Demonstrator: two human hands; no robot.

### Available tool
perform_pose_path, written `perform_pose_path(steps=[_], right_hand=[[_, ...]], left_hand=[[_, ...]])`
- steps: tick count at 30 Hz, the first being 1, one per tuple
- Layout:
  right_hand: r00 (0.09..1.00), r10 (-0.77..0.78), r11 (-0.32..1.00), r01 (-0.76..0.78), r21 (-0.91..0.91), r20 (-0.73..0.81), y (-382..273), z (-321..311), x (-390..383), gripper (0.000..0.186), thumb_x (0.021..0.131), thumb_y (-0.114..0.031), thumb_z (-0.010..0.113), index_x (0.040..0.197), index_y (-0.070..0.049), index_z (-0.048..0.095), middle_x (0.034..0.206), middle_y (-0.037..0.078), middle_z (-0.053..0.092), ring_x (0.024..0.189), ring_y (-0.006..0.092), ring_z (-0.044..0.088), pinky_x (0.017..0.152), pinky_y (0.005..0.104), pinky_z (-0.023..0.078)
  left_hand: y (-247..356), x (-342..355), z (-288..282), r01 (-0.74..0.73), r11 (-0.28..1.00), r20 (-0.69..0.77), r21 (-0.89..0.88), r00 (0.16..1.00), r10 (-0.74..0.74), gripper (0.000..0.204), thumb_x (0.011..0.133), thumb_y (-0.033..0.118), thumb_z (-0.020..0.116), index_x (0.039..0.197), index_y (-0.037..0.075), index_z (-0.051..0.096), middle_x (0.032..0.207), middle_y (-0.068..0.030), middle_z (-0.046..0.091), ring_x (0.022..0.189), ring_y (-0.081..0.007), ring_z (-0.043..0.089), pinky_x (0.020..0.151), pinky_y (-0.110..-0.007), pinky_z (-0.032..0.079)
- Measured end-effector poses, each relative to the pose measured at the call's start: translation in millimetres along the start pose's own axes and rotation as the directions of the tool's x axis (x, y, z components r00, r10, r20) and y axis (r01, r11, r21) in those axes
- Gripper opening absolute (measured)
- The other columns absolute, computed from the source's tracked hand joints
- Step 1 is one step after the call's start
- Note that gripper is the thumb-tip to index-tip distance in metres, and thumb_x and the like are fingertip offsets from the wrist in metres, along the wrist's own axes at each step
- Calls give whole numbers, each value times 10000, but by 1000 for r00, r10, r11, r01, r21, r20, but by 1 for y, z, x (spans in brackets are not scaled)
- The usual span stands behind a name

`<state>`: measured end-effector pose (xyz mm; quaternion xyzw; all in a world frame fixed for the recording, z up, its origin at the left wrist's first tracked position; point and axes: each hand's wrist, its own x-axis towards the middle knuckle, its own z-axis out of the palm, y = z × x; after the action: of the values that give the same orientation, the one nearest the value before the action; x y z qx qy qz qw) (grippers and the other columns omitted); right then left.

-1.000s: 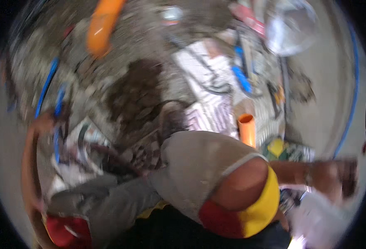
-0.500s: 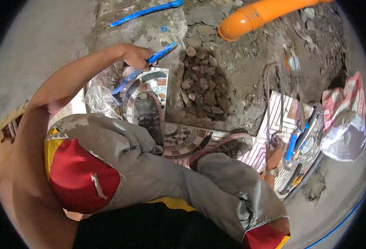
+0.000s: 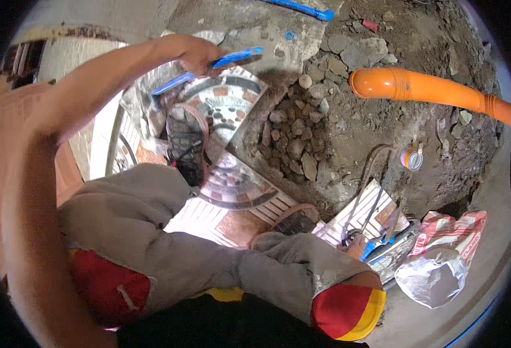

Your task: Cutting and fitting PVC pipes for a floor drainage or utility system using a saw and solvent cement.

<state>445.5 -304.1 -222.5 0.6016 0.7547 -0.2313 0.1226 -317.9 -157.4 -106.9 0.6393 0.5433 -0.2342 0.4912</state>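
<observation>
My left hand (image 3: 200, 56) is closed around a short blue plastic pipe (image 3: 238, 57), held above a patterned tile at the upper left. Far to the right, beyond my knee, my right hand (image 3: 357, 246) is low by the floor. Its fingers curl at the handle end of a hacksaw (image 3: 361, 188), whose thin frame and blade point away over a striped tile (image 3: 348, 217). Part of this hand is hidden by the knee. A blue-handled tool (image 3: 373, 248) lies right beside it.
A pit of broken stones (image 3: 295, 136) lies ahead, in dug-up earth. An orange drain pipe (image 3: 435, 93) crosses the upper right. A small can (image 3: 412, 158), a torn red-and-white bag (image 3: 441, 243), another blue pipe (image 3: 302, 8) and a blue ring (image 3: 290, 35) lie around. My sandalled feet rest on tiles.
The view has swung left, so the pit and orange pipe appear farther right and lower. Both hands keep their holds; the blue pipe lies at a flatter slant in the picture.
</observation>
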Motion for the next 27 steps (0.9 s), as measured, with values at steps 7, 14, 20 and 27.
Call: perform_pose_path(steps=[7,14,20,27], right_hand=[[914,59,969,44,242,-401,-28,-21,-11,433,600,-154,683,963,16,519,877,208,509,831,404,488,784,486,423],[894,196,690,165,705,-402,-103,-90,-17,216,819,-24,642,1002,-22,526,828,49,507,774,152,489,774,305,434],[964,-27,741,195,642,-263,-188,-182,63,291,835,-89,559,1081,2,684,760,54,639,678,126,563,640,281,451],[969,-166,805,239,543,-180,-301,-324,82,255,927,-130,610,1135,2,674,760,6,647,636,61,520,583,233,421]], left_hand=[[40,66,31,-127,990,-158,66,978,136,651,790,137,739,1374,103,453,1083,-211,663,988,-384,637,851,-457,493],[59,65,48,-5,975,-312,222,947,76,643,757,175,766,1330,122,479,1027,-203,670,958,-431,628,825,-505,487],[36,72,71,-94,946,-302,310,934,192,571,804,182,739,1320,131,498,1005,-239,632,1011,-454,596,853,-534,477],[45,94,45,-177,936,-280,303,923,265,608,811,290,754,1340,57,568,1130,-231,626,1025,-377,639,841,-465,534]])
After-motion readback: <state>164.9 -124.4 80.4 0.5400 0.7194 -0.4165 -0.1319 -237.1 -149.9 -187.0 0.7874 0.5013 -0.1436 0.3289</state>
